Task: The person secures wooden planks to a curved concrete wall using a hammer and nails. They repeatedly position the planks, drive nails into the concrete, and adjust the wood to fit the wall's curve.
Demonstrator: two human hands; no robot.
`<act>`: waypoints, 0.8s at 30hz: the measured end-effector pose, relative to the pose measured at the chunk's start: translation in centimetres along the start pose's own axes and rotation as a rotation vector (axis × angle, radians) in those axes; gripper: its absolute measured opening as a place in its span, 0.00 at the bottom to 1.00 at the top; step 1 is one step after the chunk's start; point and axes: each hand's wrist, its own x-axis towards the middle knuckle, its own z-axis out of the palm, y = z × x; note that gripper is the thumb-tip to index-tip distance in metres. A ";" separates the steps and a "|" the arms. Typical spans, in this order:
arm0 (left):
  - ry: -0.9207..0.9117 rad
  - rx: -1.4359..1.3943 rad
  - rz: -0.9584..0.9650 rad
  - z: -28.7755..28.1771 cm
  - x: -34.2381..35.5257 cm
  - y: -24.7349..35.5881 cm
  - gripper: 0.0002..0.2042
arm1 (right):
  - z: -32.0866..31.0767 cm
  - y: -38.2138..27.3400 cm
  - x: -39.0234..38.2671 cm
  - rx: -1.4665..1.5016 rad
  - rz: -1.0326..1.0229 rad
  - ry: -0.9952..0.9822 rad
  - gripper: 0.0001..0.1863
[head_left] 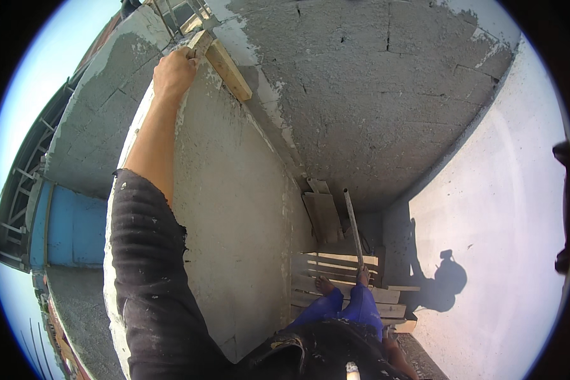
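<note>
- Left hand [173, 73]: at the top of the near wall [234, 190], arm stretched forward; its fingers are bent in close to the wood, but I cannot tell whether they grip it or the wall's edge
- Right hand: cannot be made out, so I cannot tell its state; bare skin of the right arm [400, 361] shows near the lower edge
- Wood [229, 69]: a pale block just beside the left hand, slanting across the top of the near wall where it meets the block wall [373, 101]
- Below: bare feet on planks [386, 310], with blue trousers [361, 305] above them; a pole [353, 221] rises at a tilt near the right foot; boards [323, 215] lean in the corner beyond
- To the right: a white wall [506, 190], sunlit, bearing the person's shadow [446, 282]
- Far left: a blue panel [79, 225] between grey masonry; a roof frame [20, 190] beside it, under open sky
</note>
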 end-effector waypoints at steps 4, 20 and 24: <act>-0.010 -0.093 -0.024 0.1 2.2 0.7 0.13 | -5.3 -1.5 2.8 -0.270 -0.153 0.094 0.21; 0.019 -0.031 0.213 7.0 14.7 -1.2 0.08 | -25.8 -25.9 -1.0 0.487 -0.490 0.437 0.28; 0.045 -0.017 0.181 7.3 14.2 -0.9 0.08 | -35.8 -41.2 -7.3 0.546 -0.927 0.315 0.34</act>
